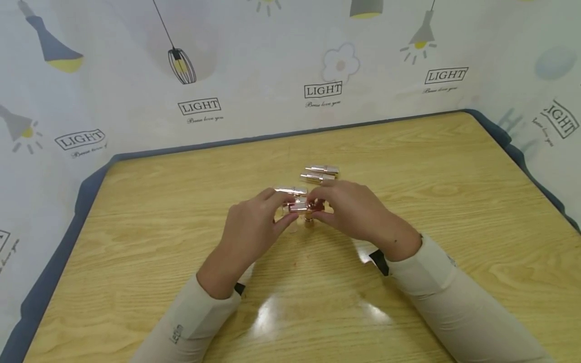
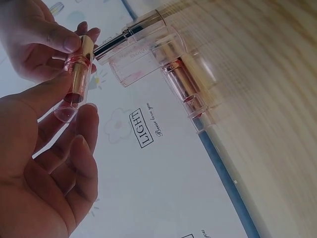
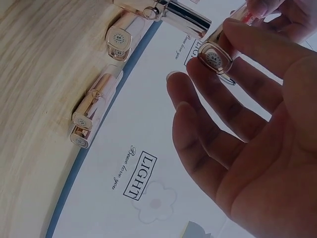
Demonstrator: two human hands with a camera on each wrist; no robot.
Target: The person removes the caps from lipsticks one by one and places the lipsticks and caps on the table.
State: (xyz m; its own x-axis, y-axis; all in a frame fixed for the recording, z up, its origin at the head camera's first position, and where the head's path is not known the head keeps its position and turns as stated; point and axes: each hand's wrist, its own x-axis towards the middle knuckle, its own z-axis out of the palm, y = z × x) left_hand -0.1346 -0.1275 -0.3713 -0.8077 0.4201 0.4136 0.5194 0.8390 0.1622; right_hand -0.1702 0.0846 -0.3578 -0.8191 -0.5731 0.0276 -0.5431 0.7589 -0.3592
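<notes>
Both hands meet over the middle of the table around one lipstick (image 1: pixel 298 206) with a clear cap and a rose-gold body. My left hand (image 1: pixel 248 224) pinches its clear cap end between thumb and index finger, the other fingers curving loosely below in the left wrist view. At the opposite end, my right hand (image 1: pixel 356 209) pinches the gold base, whose round label (image 3: pixel 214 58) faces the right wrist camera. The lipstick is held level, cap towards the left. Just behind the hands lies another lipstick (image 1: pixel 292 191), and one more (image 1: pixel 309 221) shows partly beneath them.
Two more lipsticks (image 1: pixel 321 169) lie side by side farther back on the wood-grain table (image 1: pixel 159 242). A white cloth (image 1: pixel 263 65) printed with lamps and "LIGHT" hangs behind the table's dark blue edge.
</notes>
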